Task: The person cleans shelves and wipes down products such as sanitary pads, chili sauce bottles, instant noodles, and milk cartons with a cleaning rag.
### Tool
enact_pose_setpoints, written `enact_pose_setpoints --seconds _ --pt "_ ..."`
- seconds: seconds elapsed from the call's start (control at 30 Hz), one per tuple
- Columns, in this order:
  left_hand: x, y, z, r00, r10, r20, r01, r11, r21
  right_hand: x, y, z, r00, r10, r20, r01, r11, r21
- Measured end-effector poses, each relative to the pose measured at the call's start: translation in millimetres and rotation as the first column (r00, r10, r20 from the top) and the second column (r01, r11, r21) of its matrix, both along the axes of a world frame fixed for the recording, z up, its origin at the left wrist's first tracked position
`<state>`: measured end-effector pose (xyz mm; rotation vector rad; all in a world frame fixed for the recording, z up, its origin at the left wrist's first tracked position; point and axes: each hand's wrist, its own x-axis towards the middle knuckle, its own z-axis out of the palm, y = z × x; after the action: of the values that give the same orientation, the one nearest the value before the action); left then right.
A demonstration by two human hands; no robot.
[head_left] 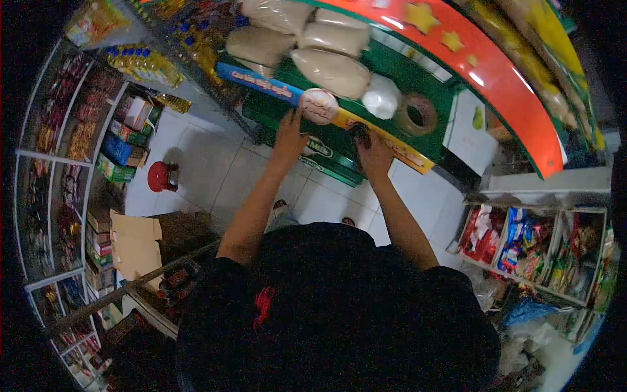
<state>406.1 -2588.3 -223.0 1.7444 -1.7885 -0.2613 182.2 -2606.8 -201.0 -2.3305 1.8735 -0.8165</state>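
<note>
In the head view, my left hand (290, 138) reaches to the front of a green display shelf (431, 140). Its fingers are stretched out and apart, with the tips at the printed blue and yellow edge strip (261, 83), just below a round white emblem (319, 106). My right hand (375, 153) is at the yellow part of the same strip, fingers curled around a small dark thing that I cannot make out. Behind the strip lie several clear bags of tan granules (332, 72), a white bag (381, 97) and a roll of brown tape (417, 114).
An orange curved sign (496, 85) with yellow stars arches over the shelf's right side. A red stool (162, 176) stands on the tiled floor at left. Stocked racks (53, 157) line the left wall. Bins of packets (522, 242) are at right, and a cardboard box (137, 238) at lower left.
</note>
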Motion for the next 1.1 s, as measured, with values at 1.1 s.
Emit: enact_pose_setpoints --seconds 1.1 --pt "186.8 0.7 -20.6 0.935 0.046 -0.351 -0.037 0.999 0.032 326.4 -90.4 36.9 0.909 0.286 -0.304 -0.149 0.903 0.403"
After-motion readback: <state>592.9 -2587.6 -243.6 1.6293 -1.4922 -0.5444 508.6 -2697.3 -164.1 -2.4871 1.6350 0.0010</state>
